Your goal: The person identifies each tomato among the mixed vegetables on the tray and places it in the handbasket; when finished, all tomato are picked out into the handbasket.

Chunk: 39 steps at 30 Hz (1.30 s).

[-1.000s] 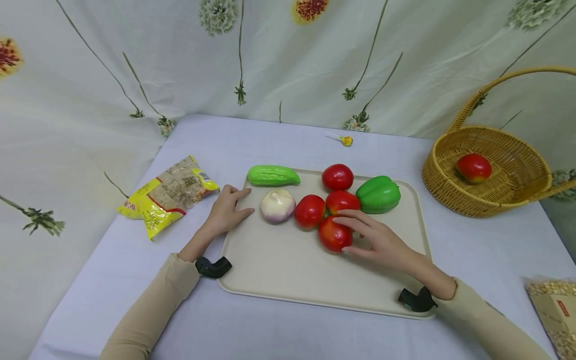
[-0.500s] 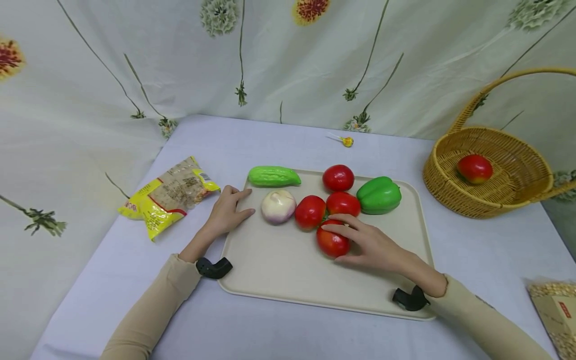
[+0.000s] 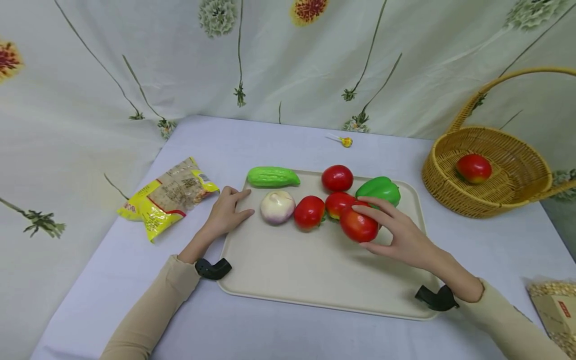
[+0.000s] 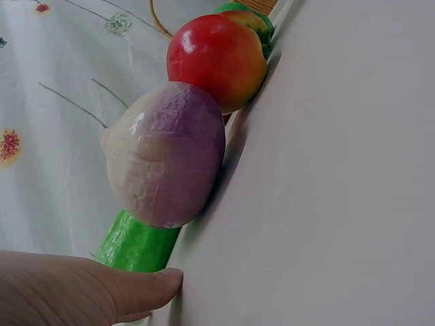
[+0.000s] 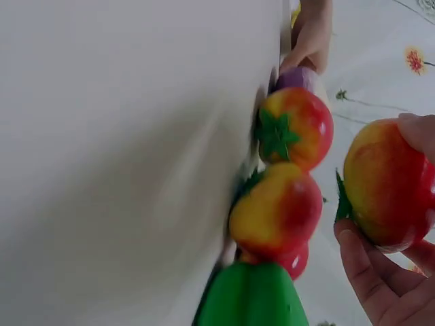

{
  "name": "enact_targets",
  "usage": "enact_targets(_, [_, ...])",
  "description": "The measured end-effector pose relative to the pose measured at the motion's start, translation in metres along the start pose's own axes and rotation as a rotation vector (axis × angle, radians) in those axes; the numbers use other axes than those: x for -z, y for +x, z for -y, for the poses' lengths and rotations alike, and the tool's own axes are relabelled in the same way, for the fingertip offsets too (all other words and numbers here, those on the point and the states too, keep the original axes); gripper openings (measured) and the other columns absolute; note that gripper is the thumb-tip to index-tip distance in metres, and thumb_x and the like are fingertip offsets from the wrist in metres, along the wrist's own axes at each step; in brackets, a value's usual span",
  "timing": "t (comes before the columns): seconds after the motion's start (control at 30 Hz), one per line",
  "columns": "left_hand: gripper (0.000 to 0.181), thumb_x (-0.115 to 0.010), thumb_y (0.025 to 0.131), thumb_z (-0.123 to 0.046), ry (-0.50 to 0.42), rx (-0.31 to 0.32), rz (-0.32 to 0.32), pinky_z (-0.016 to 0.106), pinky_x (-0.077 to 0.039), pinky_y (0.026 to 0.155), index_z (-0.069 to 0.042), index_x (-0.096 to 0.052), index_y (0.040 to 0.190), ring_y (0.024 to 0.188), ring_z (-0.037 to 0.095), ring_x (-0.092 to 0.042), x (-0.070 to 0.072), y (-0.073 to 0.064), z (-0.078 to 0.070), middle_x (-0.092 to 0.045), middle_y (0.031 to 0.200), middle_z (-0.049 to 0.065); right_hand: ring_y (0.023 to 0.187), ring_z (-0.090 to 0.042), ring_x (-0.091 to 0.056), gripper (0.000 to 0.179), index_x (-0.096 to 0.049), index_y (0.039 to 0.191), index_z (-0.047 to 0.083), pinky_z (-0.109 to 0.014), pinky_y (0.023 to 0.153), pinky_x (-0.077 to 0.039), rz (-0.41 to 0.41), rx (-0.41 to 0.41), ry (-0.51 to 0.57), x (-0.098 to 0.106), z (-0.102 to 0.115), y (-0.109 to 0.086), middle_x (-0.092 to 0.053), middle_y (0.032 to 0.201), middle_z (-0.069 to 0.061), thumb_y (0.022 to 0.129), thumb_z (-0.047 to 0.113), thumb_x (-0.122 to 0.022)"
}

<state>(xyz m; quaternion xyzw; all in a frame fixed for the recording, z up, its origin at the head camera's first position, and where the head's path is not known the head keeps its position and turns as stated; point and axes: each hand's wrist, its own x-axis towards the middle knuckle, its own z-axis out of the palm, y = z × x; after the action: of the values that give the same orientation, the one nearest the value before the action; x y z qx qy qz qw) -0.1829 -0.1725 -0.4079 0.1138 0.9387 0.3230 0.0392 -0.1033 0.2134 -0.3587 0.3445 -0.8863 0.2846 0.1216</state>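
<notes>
My right hand grips a red tomato between thumb and fingers, raised above the beige tray. In the right wrist view, the held tomato shows a yellowish underside and green leaves, apart from the others. My left hand rests at the tray's left edge, its thumb extended near a purple-and-white onion-like bulb and a bumpy green gourd. On the tray lie another tomato, a partly hidden one, one at the back edge and a green bell pepper.
A wicker basket with a tall handle stands at the right, one red tomato-like item inside. A yellow snack bag lies left of the tray. Behind it is a lollipop. A packet of grains sits at the front right.
My right hand first shifted slightly left around the front tomato, then lifted it off the tray and carried it to the right. My left hand has stayed in place.
</notes>
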Motion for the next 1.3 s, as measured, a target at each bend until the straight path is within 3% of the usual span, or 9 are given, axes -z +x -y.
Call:
enact_targets(0.17, [0.057,-0.066,0.085,-0.015,0.002,-0.010,0.004,0.029,-0.032,0.073,0.003,-0.047,0.135,0.087,0.026,-0.042,-0.001,0.001,0.001,-0.042,0.110,0.022,0.123,-0.011,-0.045,0.078,-0.054,0.129,0.011,-0.006,0.096,-0.035,-0.115,0.017,-0.001,0.019,-0.015,-0.004,-0.049,0.133,-0.015,0.058,0.004,-0.085])
enact_targets(0.27, [0.057,-0.066,0.085,-0.016,0.002,-0.019,0.006,0.029,-0.032,0.073,0.003,-0.047,0.135,0.087,0.026,-0.042,-0.001,0.002,0.001,-0.043,0.110,0.022,0.121,-0.001,-0.043,0.078,-0.056,0.127,0.007,-0.002,0.093,-0.034,-0.195,0.003,-0.016,0.032,-0.027,-0.008,-0.051,0.130,-0.017,0.056,0.003,-0.087])
enact_targets(0.47, [0.057,-0.066,0.085,-0.016,-0.003,-0.021,0.002,0.028,-0.031,0.071,0.003,-0.047,0.135,0.085,0.025,-0.041,-0.001,0.002,0.000,-0.043,0.109,0.022,0.122,0.010,-0.036,0.076,-0.054,0.130,0.005,0.002,0.091,-0.030,-0.318,-0.138,-0.091,0.061,-0.051,-0.017,-0.051,0.131,-0.020,0.060,0.002,-0.084])
enact_targets(0.77, [0.057,-0.066,0.085,-0.016,-0.006,-0.010,0.003,0.028,-0.031,0.071,0.002,-0.047,0.135,0.085,0.024,-0.041,-0.002,0.002,0.001,-0.042,0.109,0.022,0.115,0.014,-0.035,0.075,-0.048,0.134,0.006,0.004,0.084,-0.030,-0.392,-0.287,-0.121,0.086,-0.080,-0.033,-0.049,0.129,-0.020,0.066,-0.007,-0.077])
enact_targets(0.9, [0.057,-0.066,0.085,-0.016,-0.011,-0.005,0.003,0.028,-0.031,0.071,0.002,-0.047,0.136,0.085,0.024,-0.040,-0.002,0.003,0.001,-0.042,0.109,0.021,0.111,0.014,-0.035,0.070,-0.047,0.135,0.006,0.004,0.082,-0.029,-0.434,-0.324,-0.144,0.095,-0.096,-0.039,-0.051,0.130,0.003,0.071,-0.003,-0.074])
enact_targets(1.03, [0.057,-0.066,0.085,-0.016,-0.014,0.001,0.006,0.028,-0.031,0.071,0.002,-0.046,0.136,0.085,0.024,-0.040,-0.001,0.002,0.001,-0.042,0.109,0.021,0.102,0.016,-0.032,0.066,-0.045,0.137,0.009,0.004,0.077,-0.027,-0.416,-0.447,-0.174,0.103,-0.112,-0.045,-0.051,0.129,-0.006,0.077,0.008,-0.072])
enact_targets(1.1, [0.057,-0.066,0.085,-0.016,-0.012,0.002,0.005,0.028,-0.031,0.071,0.002,-0.047,0.136,0.085,0.024,-0.040,0.000,0.001,0.002,-0.042,0.109,0.021,0.099,0.007,-0.035,0.065,-0.042,0.139,0.009,-0.002,0.075,-0.029,-0.369,-0.531,-0.196,0.107,-0.119,-0.046,-0.048,0.128,-0.023,0.080,0.014,-0.069])
enact_targets(1.2, [0.057,-0.066,0.085,-0.015,-0.012,0.002,0.004,0.028,-0.031,0.071,0.002,-0.047,0.136,0.084,0.024,-0.040,0.001,0.000,0.002,-0.042,0.108,0.021,0.103,-0.019,-0.042,0.065,-0.037,0.142,0.007,-0.029,0.081,-0.043,-0.265,-0.639,-0.215,0.112,-0.130,-0.046,-0.043,0.129,-0.028,0.085,0.022,-0.065])
enact_targets(1.3, [0.057,-0.066,0.085,-0.015,-0.015,0.001,0.006,0.028,-0.031,0.070,0.002,-0.046,0.136,0.084,0.024,-0.039,0.000,0.000,0.002,-0.042,0.108,0.021,0.104,-0.043,-0.038,0.065,-0.034,0.143,0.005,-0.056,0.077,-0.037,-0.172,-0.692,-0.217,0.116,-0.140,-0.047,-0.041,0.130,-0.031,0.088,0.026,-0.061])
